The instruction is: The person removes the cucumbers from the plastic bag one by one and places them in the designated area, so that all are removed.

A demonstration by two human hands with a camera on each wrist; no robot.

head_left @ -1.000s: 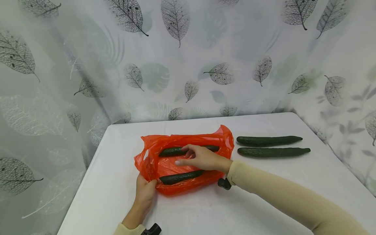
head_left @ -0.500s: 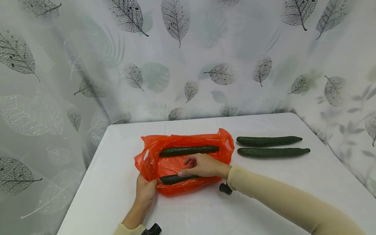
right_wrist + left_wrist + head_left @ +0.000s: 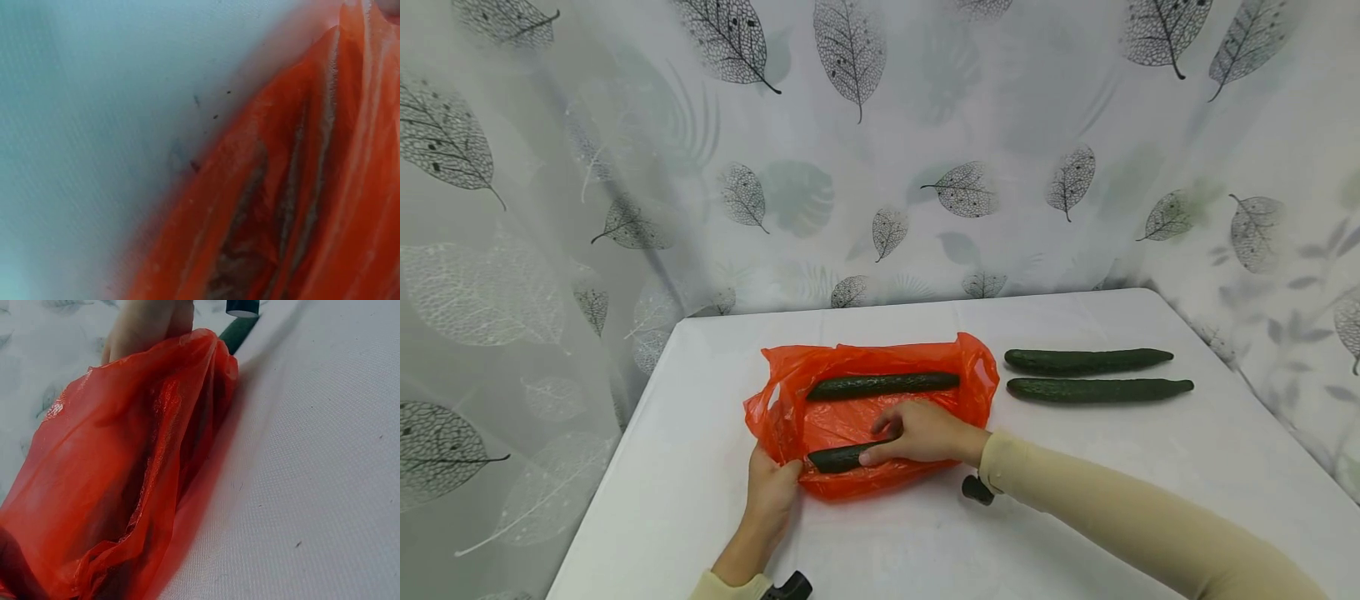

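A red plastic bag [image 3: 842,421] lies spread open on the white table. Inside it, along the far side, rests a dark green cucumber [image 3: 880,384]. A second cucumber [image 3: 835,459] lies along the bag's near side, partly covered by my right hand [image 3: 925,433]. The thumb and curled fingers of that hand grip the near cucumber around its middle. My left hand [image 3: 770,492] pinches the bag's near left corner between thumb and fingers. In the left wrist view the red plastic [image 3: 125,450] fills much of the left half; in the right wrist view the bag [image 3: 262,206] hides the right hand's fingers.
To the right of the bag, two more cucumbers [image 3: 1086,360] lie side by side on the white table [image 3: 1075,483]. A leaf-patterned curtain [image 3: 895,150] hangs behind and beside the table.
My right hand has come down toward me, from above the bag's middle onto the near cucumber, uncovering the far one. The left hand keeps its place on the bag.
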